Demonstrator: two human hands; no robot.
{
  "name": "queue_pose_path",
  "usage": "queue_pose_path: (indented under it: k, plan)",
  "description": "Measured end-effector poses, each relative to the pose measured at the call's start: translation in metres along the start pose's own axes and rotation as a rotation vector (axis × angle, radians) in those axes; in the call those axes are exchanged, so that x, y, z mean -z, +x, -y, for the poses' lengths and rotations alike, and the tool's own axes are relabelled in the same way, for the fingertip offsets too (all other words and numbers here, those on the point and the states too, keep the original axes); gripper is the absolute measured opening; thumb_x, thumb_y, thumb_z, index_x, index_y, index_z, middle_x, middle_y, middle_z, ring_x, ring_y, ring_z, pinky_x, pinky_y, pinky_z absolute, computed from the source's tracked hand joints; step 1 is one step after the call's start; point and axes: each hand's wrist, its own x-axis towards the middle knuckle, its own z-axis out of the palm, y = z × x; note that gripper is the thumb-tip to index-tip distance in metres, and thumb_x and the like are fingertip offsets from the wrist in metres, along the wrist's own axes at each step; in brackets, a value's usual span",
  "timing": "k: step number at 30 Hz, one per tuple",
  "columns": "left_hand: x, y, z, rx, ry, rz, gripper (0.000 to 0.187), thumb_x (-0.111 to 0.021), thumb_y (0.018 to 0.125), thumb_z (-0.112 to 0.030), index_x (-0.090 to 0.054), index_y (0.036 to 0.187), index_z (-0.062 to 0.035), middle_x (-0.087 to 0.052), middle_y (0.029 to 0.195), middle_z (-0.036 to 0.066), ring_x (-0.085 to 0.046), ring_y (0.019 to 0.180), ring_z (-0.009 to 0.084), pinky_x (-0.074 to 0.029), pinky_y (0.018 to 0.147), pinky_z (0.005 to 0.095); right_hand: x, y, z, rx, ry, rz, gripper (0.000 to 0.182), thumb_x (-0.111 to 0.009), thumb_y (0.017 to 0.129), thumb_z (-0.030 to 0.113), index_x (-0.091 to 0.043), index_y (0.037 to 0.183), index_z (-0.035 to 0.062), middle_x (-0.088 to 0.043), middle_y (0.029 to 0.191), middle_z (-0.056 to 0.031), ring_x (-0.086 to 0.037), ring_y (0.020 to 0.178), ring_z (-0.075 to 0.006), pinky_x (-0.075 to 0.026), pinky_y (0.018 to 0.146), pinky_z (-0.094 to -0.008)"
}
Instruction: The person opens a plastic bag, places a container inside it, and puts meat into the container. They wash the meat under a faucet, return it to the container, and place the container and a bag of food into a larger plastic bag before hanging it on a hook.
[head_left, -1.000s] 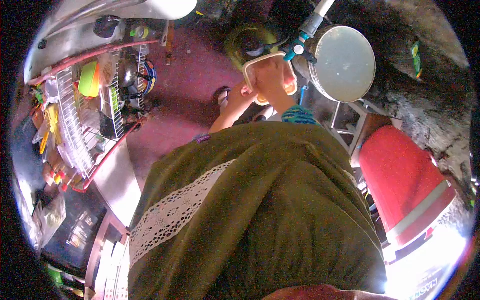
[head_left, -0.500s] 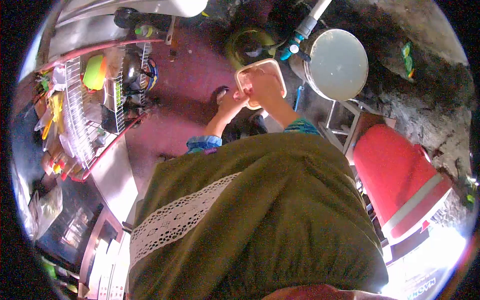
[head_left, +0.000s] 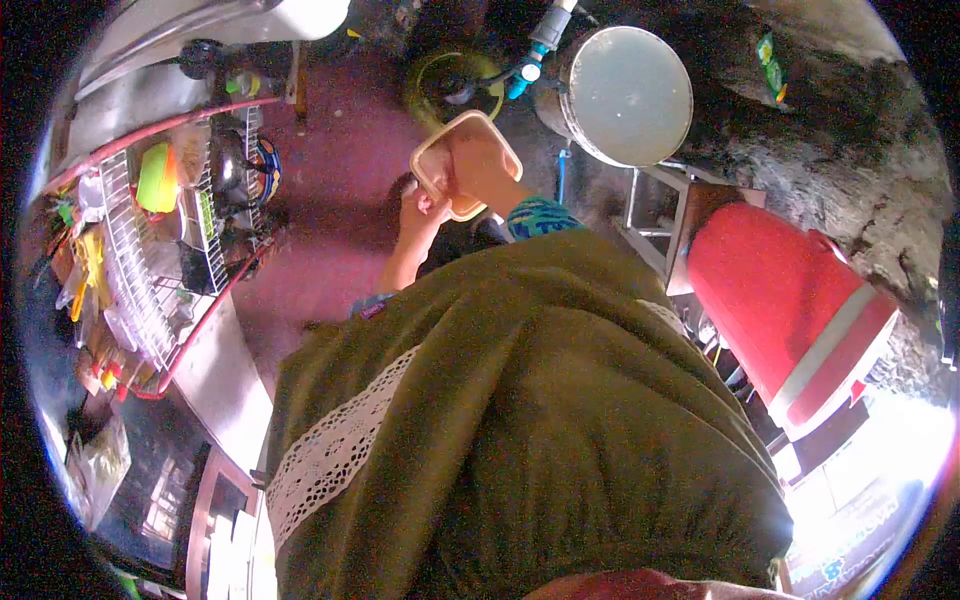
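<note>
A square plastic container [head_left: 437,163] with a pale rim is held out in front of me, below the pipe. My left hand [head_left: 424,211] grips its near left corner, thumb at the rim. Over the container's opening lies my right hand [head_left: 485,172], reaching inside; its fingers are hidden or blurred, and what they touch cannot be made out. The inside of the container looks pinkish. Just beyond it, a yellow-green basin [head_left: 421,92] sits on the floor.
A pipe with a teal valve [head_left: 530,72] comes down beside a large round bucket [head_left: 630,95]. At the right stands a red plastic barrel-like container [head_left: 780,300] near a metal-legged stand [head_left: 650,205]. A wire dish rack [head_left: 140,270] with kitchenware is at the left.
The view has shifted, so the surroundings appear moved left and up. The container appears turned slightly, with the left hand still at its corner and the right hand still inside.
</note>
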Motion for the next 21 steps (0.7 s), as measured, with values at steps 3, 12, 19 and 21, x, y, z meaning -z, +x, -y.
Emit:
queue_pose_path:
  k: [3, 12, 19, 21]
  plan:
    - [-0.001, -0.011, -0.011, 0.008, 0.028, 0.037, 0.028, -0.057, 0.077, -0.002, -0.054, 0.105, -0.002, -0.057, 0.088, 0.003, -0.055, 0.081, 0.0121, -0.048, 0.07, 0.0278, 0.019, -0.014, 0.006, -0.063, 0.008, 0.095, 0.034, -0.065, 0.061, 0.022, -0.062, 0.092, 0.0073, -0.062, 0.092, -0.0162, -0.06, 0.086, -0.0295, -0.049, 0.07, -0.0378]
    - [-0.015, -0.038, -0.025, -0.063, 0.082, 0.167, 0.027, -0.057, 0.076, -0.002, -0.053, 0.102, -0.0009, -0.057, 0.089, 0.002, -0.053, 0.083, 0.0104, -0.046, 0.069, 0.0255, 0.084, -0.074, 0.001, -0.15, 0.287, -0.044, 0.027, -0.053, 0.074, 0.022, -0.059, 0.098, 0.0122, -0.06, 0.098, -0.0109, -0.061, 0.084, -0.0251, -0.05, 0.071, -0.0389]
    - [-0.043, -0.047, -0.028, -0.078, 0.02, 0.286, 0.033, -0.059, 0.077, -0.006, -0.051, 0.108, -0.001, -0.058, 0.092, 0.004, -0.054, 0.086, 0.0104, -0.044, 0.075, 0.0242, 0.12, -0.124, -0.008, -0.261, 0.581, -0.195, 0.024, -0.047, 0.082, 0.025, -0.056, 0.098, 0.0101, -0.058, 0.086, -0.0117, -0.061, 0.077, -0.0252, -0.049, 0.069, -0.0411]
    - [-0.063, -0.067, -0.053, -0.15, 0.146, 0.2, 0.032, -0.059, 0.077, -0.006, -0.052, 0.108, -0.0012, -0.059, 0.095, 0.004, -0.054, 0.087, 0.0106, -0.044, 0.075, 0.0239, 0.102, -0.127, -0.027, 0.015, 0.264, -0.529, 0.026, -0.044, 0.085, 0.029, -0.057, 0.095, 0.009, -0.058, 0.08, -0.014, -0.059, 0.074, -0.0276, -0.047, 0.066, -0.0419]
